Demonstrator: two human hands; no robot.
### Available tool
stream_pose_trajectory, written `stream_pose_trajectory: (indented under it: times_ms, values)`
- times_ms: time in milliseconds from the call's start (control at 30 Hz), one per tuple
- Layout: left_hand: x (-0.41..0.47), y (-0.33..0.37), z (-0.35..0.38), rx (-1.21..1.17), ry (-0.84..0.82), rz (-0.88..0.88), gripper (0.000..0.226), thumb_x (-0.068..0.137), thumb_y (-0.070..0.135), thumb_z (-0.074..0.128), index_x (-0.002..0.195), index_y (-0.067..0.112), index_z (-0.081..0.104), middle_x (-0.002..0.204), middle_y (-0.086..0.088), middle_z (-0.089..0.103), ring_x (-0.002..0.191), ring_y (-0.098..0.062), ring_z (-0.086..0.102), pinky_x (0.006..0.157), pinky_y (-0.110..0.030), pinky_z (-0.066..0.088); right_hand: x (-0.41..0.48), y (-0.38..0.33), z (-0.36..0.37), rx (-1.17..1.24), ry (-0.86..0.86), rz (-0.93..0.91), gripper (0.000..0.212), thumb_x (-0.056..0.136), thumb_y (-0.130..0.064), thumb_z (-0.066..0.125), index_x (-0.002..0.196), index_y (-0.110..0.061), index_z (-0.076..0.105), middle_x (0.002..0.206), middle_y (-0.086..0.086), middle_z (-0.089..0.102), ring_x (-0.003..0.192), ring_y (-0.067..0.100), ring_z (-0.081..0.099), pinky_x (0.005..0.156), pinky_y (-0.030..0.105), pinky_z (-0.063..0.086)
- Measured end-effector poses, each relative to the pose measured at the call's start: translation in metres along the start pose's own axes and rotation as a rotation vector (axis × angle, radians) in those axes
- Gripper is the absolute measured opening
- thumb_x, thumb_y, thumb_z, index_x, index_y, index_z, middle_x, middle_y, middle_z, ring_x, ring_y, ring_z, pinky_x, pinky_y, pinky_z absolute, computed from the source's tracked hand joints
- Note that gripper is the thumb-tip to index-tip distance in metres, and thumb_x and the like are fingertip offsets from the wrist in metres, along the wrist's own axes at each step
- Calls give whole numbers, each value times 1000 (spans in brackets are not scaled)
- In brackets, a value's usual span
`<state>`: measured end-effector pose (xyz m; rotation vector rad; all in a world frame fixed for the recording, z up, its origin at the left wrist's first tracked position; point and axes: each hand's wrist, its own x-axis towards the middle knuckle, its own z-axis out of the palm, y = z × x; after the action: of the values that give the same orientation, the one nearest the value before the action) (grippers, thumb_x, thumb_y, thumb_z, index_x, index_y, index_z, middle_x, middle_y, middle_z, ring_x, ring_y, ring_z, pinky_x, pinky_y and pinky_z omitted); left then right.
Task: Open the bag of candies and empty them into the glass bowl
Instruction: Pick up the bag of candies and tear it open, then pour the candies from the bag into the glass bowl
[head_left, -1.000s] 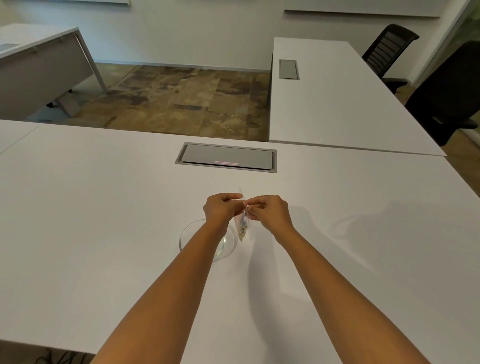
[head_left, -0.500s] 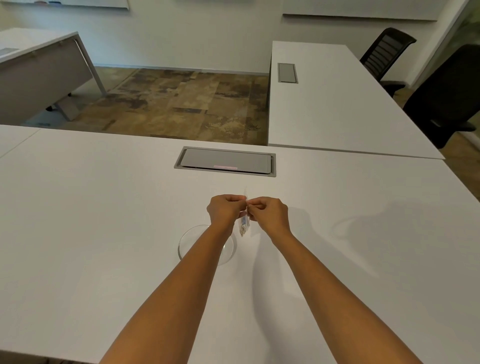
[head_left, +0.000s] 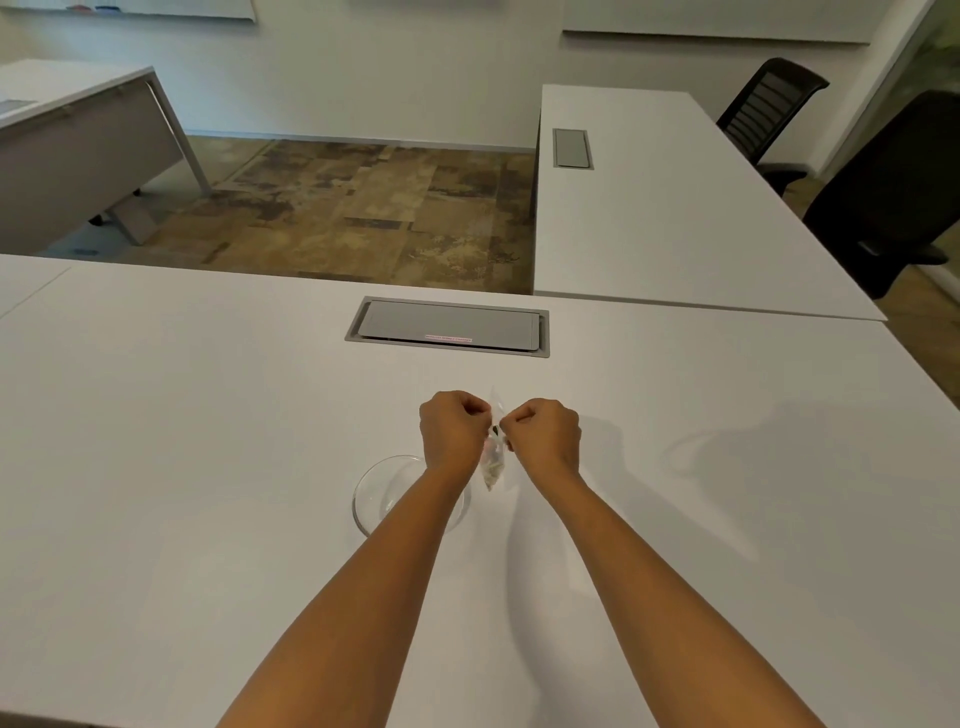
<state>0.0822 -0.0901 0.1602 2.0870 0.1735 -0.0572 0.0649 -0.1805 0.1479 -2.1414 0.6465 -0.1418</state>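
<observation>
The left forearm (head_left: 415, 525) covered the glass bowl's (head_left: 374, 491) right half, the candies in the bag (head_left: 493, 465) between the fists were too small to tell apart, and the chair (head_left: 883, 192) at two o'clock ran off the frame's edge.

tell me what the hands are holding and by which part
Both the left hand and right hand pinch the small clear candy bag at its top edge.

Both bare forearms reach forward above the table (head_left: 208, 467). The left hand (head_left: 451, 434) and right hand (head_left: 545, 434) are curled into fists, knuckles up, nearly touching, each pinching the bag (head_left: 493, 462) between them.
</observation>
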Motion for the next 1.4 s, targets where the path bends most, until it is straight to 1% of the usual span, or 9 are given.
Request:
stream_pose_trajectory:
  times_ms: [233,400,600,800,933,1067,1200,1300,1400]
  values:
    - [-1,-6,-10,88,55,10,17,81,-1,63,95,0,73,95,-18,74,84,-28,69,81,-31,55,2,10,-12,-151,74,-146,12,85,-8,62,97,-6,61,94,13,68,72,19,58,61,22,45]
    - [-2,1,-8,83,67,70,17,83,3,63,97,2,72,99,-16,74,85,-24,67,78,-24,49,2,10,1,-290,12,-308,10,90,-15,52,98,-11,57,100,8,61,64,12,49,49,7,34]
    - [-2,1,-12,102,77,89,21,86,1,58,103,2,71,107,-16,72,93,-25,68,87,-30,52,2,6,2,-438,-22,-252,30,83,-16,66,110,-4,65,111,16,66,92,26,66,80,30,54]
    - [1,5,-26,83,98,119,21,88,1,56,101,3,73,106,-15,73,93,-25,68,87,-30,52,4,10,-4,181,-63,-144,16,87,-8,57,88,-20,67,99,-3,68,78,7,62,70,16,51]
    - [1,13,-41,59,88,189,18,87,6,59,97,4,75,103,-14,74,92,-23,69,93,-33,54,11,17,-5,669,-198,83,15,93,-16,51,106,-19,57,112,1,62,105,21,62,85,26,51]
    - [-1,21,-56,-48,13,215,16,84,7,64,96,6,75,99,-13,75,88,-23,70,89,-34,56,12,32,8,869,-350,286,33,92,-28,54,123,-18,48,129,8,54,112,26,55,93,34,47]
    - [3,18,-70,-215,-33,158,17,83,7,67,98,5,74,100,-15,74,89,-24,70,86,-34,59,5,40,24,1088,-531,357,55,89,-52,43,135,-23,44,127,6,57,117,26,56,93,37,50]
    - [7,5,-75,-232,-16,104,19,83,9,68,100,4,73,101,-16,74,88,-24,70,86,-36,59,1,35,28,1180,-533,385,48,88,-52,45,127,-25,52,122,6,61,109,23,61,79,35,58]
    - [9,-9,-75,-209,56,66,19,82,11,69,100,2,71,99,-16,73,87,-25,70,86,-38,59,-1,32,31,1030,-520,366,29,90,-46,48,108,-29,62,120,5,61,107,24,61,84,39,56]
